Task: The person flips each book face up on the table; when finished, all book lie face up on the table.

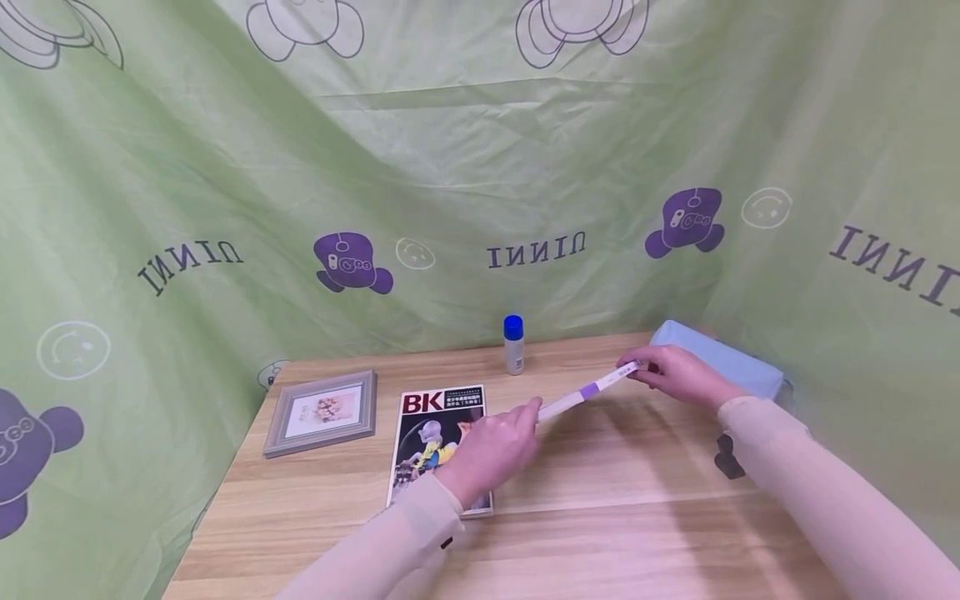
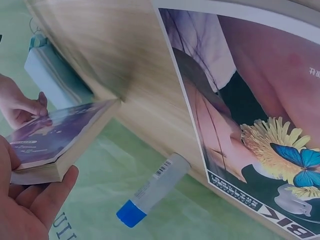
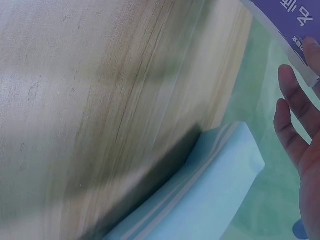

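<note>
Both hands hold a book point(image 1: 577, 393) with a purple cover by its two ends, tilted above the table. My left hand point(image 1: 495, 446) grips the near end, with fingers under the pages in the left wrist view. My right hand point(image 1: 678, 375) pinches the far end; in the right wrist view its thumb lies on the purple cover point(image 3: 295, 25) while two other fingers stand apart from the book. Beneath my left hand lies a BK magazine point(image 1: 420, 442), partly hidden by it. A light blue pouch point(image 1: 720, 358) lies just behind my right hand.
On the wooden table point(image 1: 600, 533), a grey picture frame point(image 1: 281, 433) lies at the left. Toward the back edge stands a pale bottle with a blue cap point(image 1: 513, 346). A green printed curtain point(image 1: 450, 167) hangs behind and around the table.
</note>
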A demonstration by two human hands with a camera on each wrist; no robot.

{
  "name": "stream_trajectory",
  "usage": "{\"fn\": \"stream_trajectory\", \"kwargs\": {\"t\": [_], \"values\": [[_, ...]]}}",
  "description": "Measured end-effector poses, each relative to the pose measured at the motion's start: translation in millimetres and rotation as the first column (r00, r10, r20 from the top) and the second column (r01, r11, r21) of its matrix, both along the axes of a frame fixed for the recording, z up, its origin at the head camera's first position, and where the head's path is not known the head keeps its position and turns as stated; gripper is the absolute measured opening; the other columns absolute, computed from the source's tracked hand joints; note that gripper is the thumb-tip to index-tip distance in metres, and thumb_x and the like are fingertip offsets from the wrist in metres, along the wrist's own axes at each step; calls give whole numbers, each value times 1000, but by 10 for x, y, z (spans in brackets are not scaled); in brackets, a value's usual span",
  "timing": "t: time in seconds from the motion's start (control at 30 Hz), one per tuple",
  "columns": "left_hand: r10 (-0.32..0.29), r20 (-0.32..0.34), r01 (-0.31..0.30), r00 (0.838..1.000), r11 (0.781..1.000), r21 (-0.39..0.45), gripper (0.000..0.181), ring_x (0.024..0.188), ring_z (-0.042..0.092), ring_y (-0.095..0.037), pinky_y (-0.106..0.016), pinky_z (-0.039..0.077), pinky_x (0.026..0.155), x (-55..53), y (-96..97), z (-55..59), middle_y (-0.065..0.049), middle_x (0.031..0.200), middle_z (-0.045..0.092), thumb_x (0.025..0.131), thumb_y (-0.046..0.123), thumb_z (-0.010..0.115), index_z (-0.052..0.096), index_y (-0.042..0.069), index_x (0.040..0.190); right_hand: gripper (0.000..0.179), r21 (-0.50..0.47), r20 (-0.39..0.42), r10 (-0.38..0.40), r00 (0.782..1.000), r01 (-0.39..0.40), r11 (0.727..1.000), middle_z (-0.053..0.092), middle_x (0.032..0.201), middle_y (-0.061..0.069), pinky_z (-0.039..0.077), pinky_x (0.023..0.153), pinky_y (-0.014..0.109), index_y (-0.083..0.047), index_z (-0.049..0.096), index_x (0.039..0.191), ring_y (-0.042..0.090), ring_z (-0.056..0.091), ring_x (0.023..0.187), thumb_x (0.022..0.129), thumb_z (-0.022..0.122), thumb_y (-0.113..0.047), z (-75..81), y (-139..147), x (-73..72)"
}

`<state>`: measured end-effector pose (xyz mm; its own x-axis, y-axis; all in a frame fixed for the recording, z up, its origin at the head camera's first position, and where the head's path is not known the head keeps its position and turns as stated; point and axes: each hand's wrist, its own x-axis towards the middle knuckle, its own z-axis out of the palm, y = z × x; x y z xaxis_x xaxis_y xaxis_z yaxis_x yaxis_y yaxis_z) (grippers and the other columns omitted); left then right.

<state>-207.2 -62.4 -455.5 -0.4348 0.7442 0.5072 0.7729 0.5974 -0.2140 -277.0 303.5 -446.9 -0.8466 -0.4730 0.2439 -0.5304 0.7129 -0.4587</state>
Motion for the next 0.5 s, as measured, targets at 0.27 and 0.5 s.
{"fn": "stream_trajectory", "kwargs": {"t": [0.27,0.5], "values": [[12,30,-14,999,999,45,40,69,73,-14,-22,58,50,-27,-7,-3,-11,98,77,98,13,66,58,-5,132,21,25,-64,0,998,2,1000,69,88,-12,48,63,31,-13,78,113,9,53,69,93,78,-6,26,0,6],[18,83,-26,996,996,88,43,70,74,-16,-23,59,52,-25,-8,17,-11,99,77,95,12,69,58,-5,134,18,11,-55,-15,998,15,1000,70,90,-10,49,65,31,-12,78,114,9,54,71,96,77,-11,62,14,34]]}}
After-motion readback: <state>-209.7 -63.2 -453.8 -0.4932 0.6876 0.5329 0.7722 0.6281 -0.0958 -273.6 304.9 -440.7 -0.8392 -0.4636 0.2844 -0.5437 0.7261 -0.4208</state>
